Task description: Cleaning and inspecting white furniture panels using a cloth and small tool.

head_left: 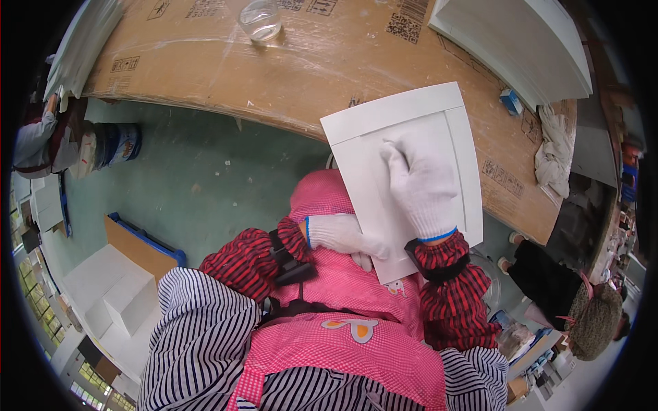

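A white rectangular panel with a raised border lies tilted, its far end on the cardboard-covered table and its near end against my pink apron. My left hand, in a white knit glove, grips the panel's lower left edge from underneath. My right hand, also gloved, lies flat on the panel's face, fingers together and pointing away from me. Whether something small is under the right fingers cannot be told.
The cardboard-covered table bears a clear glass bowl, a stack of white panels, a small blue box and a white rag. White blocks sit on the green floor. Another person is at the right.
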Motion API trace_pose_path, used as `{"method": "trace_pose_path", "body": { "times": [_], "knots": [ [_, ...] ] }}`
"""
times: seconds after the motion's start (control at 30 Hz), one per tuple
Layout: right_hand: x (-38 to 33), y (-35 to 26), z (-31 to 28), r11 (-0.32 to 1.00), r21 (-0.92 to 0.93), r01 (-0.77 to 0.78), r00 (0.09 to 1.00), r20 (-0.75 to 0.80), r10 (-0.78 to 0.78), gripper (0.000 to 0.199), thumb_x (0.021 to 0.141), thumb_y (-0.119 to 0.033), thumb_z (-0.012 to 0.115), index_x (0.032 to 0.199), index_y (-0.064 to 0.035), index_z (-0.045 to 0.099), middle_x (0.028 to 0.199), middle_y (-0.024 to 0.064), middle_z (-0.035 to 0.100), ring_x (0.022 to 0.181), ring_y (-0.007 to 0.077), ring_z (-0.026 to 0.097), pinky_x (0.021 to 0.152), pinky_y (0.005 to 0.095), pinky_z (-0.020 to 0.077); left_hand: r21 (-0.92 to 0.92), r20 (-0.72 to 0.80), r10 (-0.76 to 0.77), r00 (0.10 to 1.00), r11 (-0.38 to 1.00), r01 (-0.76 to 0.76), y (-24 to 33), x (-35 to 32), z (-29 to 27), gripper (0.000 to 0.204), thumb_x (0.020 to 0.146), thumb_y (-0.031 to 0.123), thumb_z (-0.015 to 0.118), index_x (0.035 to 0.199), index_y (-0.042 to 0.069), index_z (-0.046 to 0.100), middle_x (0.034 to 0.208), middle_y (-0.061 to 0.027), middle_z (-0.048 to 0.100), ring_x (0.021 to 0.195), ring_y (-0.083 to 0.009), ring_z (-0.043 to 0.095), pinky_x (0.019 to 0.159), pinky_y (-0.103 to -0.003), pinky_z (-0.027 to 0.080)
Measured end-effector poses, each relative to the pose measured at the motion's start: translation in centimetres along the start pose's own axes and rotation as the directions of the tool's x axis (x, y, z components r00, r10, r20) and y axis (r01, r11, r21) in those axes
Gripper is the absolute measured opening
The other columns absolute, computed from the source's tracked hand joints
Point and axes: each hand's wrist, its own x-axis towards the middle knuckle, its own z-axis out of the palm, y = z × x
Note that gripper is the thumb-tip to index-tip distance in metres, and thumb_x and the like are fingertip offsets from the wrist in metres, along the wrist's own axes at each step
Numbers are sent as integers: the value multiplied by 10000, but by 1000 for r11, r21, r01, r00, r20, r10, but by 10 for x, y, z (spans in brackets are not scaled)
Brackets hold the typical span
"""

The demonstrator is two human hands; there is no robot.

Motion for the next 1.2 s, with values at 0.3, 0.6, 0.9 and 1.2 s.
{"method": "trace_pose_path", "body": {
  "times": [0.3,0.6,0.9,1.2],
  "knots": [
    [0,-1,-4,993,-98,72,996,-47,-77,125,956,-206,680,991,-89,709,921,171,730,838,379,708,694,475,549,-90,14,-5,1000,996,6,-3,3,-3,582,960,431,749,1286,-41,647,1126,-183,739,866,-235,757,766,-326,622],
    [4,4,-1,978,-188,87,991,-84,-105,143,960,-240,681,999,-106,711,905,167,724,827,366,712,692,476,552,-29,15,-1,1000,1000,2,-4,3,-2,566,980,469,696,1227,-40,675,1099,-143,739,791,-205,726,722,-308,607],
    [16,30,-21,992,-113,-47,988,-153,29,146,940,-201,715,1017,-78,728,890,210,690,852,405,684,742,446,547,63,-99,-56,993,996,62,12,2,3,621,954,398,759,1371,-31,594,1246,-137,702,1016,-204,715,836,-346,613],
    [-44,37,-130,536,814,-226,876,-71,477,259,1089,-283,583,913,-95,604,690,-40,541,542,36,478,488,205,377,-354,-391,269,880,839,-414,0,-25,5,492,986,171,696,1413,-35,567,1311,-112,673,1191,-212,638,1048,-353,512]
  ]
}}
